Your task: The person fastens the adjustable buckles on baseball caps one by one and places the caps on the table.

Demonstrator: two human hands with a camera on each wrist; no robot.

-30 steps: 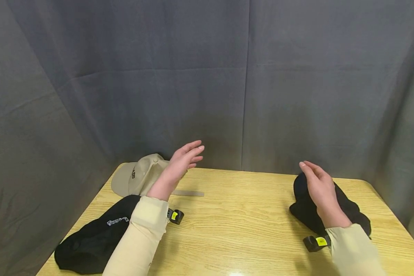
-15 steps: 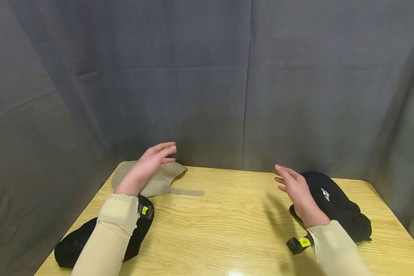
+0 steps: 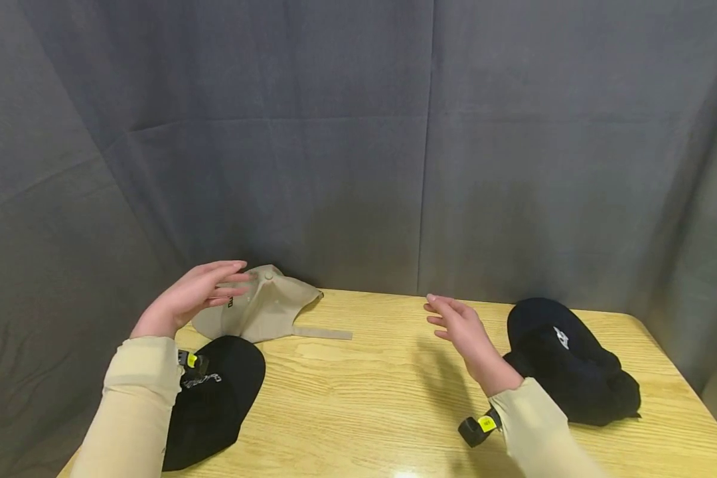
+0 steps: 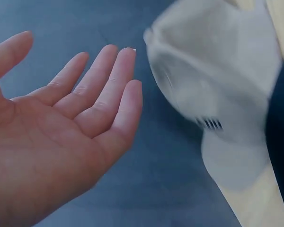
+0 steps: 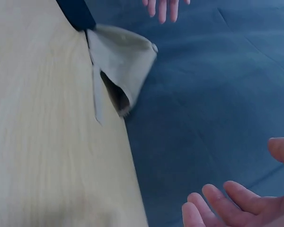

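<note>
My left hand [image 3: 194, 292] is raised above the left side of the table, fingers extended and holding nothing. Behind its fingertips lies a beige cap [image 3: 275, 305] with dark lettering and a loose strap trailing right; the left wrist view shows this cap [image 4: 213, 71] apart from the fingers. Below the left wrist sits a black cap [image 3: 215, 398] with white lettering, partly covered by the forearm. My right hand [image 3: 463, 332] hovers right of the middle, fingers loosely extended, nothing in them. To its right rests another black cap [image 3: 567, 365] with a small white emblem.
The wooden table [image 3: 334, 398] has its back edge against a grey curtain [image 3: 334, 166], which also hangs along both sides. A small black camera [image 3: 478, 428] with a yellow label hangs at the right wrist, and a similar one [image 3: 191, 364] at the left.
Both hands have moved left in the head view. The right hand has come away from over the right black cap, and the left has passed across the beige cap. All caps stay put.
</note>
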